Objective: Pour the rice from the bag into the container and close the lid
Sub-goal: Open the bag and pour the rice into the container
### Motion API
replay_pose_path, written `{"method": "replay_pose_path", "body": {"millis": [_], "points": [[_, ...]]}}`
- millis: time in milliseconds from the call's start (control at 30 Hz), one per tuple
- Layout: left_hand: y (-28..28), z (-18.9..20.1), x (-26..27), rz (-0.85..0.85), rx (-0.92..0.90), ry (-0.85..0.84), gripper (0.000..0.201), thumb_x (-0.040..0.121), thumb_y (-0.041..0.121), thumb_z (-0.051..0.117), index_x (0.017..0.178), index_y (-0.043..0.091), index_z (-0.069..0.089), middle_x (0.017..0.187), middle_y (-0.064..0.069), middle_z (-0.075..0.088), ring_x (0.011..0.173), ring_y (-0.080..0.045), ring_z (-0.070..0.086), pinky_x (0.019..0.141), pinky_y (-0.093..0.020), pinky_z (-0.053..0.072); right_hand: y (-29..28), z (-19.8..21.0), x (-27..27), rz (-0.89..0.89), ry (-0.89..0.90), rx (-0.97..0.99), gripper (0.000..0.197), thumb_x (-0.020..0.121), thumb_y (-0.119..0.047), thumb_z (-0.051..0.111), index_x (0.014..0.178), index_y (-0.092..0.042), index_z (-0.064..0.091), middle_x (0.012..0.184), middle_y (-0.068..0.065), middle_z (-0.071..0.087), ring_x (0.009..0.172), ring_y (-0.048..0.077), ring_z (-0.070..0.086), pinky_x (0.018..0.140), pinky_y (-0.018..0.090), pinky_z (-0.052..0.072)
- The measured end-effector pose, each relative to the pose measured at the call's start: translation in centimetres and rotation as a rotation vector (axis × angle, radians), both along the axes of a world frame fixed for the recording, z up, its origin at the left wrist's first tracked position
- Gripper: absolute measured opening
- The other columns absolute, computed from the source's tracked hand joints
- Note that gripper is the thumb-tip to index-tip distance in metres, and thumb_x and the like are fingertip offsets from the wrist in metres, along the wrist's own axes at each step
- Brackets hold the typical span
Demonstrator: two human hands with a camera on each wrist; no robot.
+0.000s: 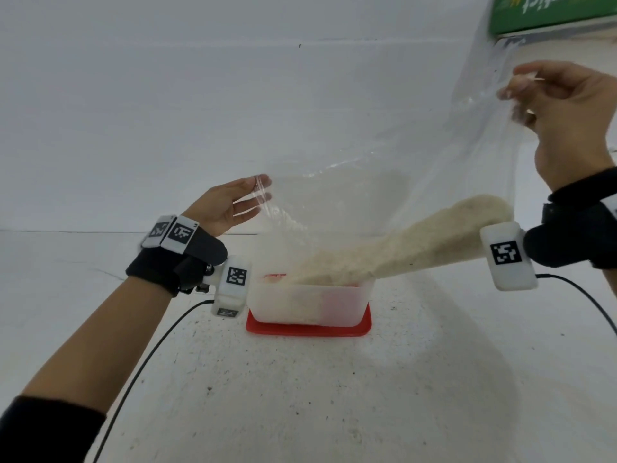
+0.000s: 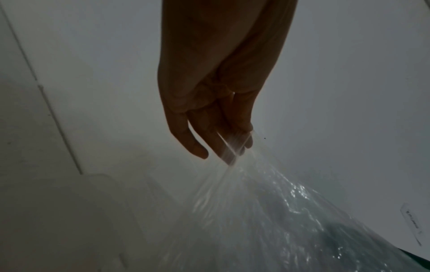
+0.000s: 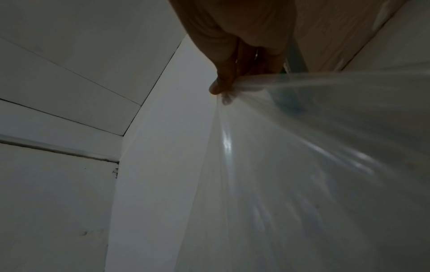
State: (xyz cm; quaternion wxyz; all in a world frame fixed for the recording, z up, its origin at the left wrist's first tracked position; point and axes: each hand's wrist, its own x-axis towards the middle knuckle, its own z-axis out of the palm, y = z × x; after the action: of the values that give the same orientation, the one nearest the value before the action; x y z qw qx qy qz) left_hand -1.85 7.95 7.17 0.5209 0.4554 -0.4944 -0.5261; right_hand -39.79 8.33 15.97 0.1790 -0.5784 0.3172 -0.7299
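Clear plastic bag hung stretched between both hands above the container. Right hand was raised high at upper right, fingers curled, pinching the bag's upper corner. Left hand sat lower at left, fingers nearly straight, pinching the bag's edge between thumb and fingers. Rice slid along the bag's lower fold, below the right hand, down into the translucent container. Container stood on the red lid on the white table.
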Motion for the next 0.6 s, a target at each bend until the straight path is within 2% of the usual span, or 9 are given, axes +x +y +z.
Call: {"method": "replay_pose_path", "body": {"millis": [133, 267, 467, 533, 600], "points": [[0.0, 1.0, 0.2, -0.007, -0.037, 0.004, 0.022, 0.096, 0.020, 0.043, 0.101, 0.021, 0.065, 0.104, 0.013, 0.067, 0.095, -0.007, 0.066, 0.085, -0.022, 0.051, 0.1, 0.9, 0.0, 0.001, -0.002, -0.024, 0.014, 0.079, -0.013, 0.060, 0.078, -0.026, 0.065, 0.062, -0.012, 0.067, 0.067, 0.007, 0.063, 0.055, 0.019, 0.037], [0.3, 1.7, 0.1, -0.040, -0.065, 0.065, 0.034, 0.096, 0.014, 0.044, 0.084, 0.016, 0.075, 0.100, 0.006, 0.070, 0.091, -0.014, 0.068, 0.074, -0.024, 0.056, -0.1, 1.7, -0.2, 0.010, -0.006, -0.043, 0.015, 0.079, -0.014, 0.057, 0.081, -0.027, 0.065, 0.065, -0.014, 0.066, 0.072, 0.007, 0.063, 0.057, 0.019, 0.035], [0.5, 2.6, -0.3, -0.044, -0.111, 0.082, 0.022, 0.096, 0.012, 0.043, 0.099, 0.008, 0.065, 0.099, 0.005, 0.070, 0.091, -0.016, 0.068, 0.071, -0.023, 0.055, 0.0, 2.7, -0.4, 0.054, -0.028, -0.103, 0.004, 0.077, -0.029, 0.064, 0.079, -0.032, 0.065, 0.069, -0.017, 0.066, 0.073, 0.004, 0.059, 0.064, 0.019, 0.039], [0.6, 2.9, -0.3, -0.057, -0.121, 0.071, 0.022, 0.096, 0.012, 0.043, 0.101, 0.009, 0.063, 0.101, 0.005, 0.069, 0.093, -0.016, 0.068, 0.072, -0.023, 0.055, -1.0, 2.9, -1.4, 0.099, -0.046, -0.102, 0.017, 0.075, -0.038, 0.071, 0.086, -0.029, 0.062, 0.073, -0.017, 0.066, 0.076, 0.003, 0.059, 0.067, 0.018, 0.039], [0.6, 3.2, -0.4, -0.065, -0.130, 0.057, 0.022, 0.096, 0.013, 0.042, 0.103, 0.008, 0.062, 0.102, 0.005, 0.069, 0.095, -0.016, 0.067, 0.072, -0.022, 0.055, -1.6, 3.1, -2.3, 0.133, -0.034, -0.062, 0.035, 0.065, -0.054, 0.074, 0.087, -0.028, 0.062, 0.080, -0.016, 0.066, 0.079, 0.003, 0.059, 0.074, 0.019, 0.041]]}}
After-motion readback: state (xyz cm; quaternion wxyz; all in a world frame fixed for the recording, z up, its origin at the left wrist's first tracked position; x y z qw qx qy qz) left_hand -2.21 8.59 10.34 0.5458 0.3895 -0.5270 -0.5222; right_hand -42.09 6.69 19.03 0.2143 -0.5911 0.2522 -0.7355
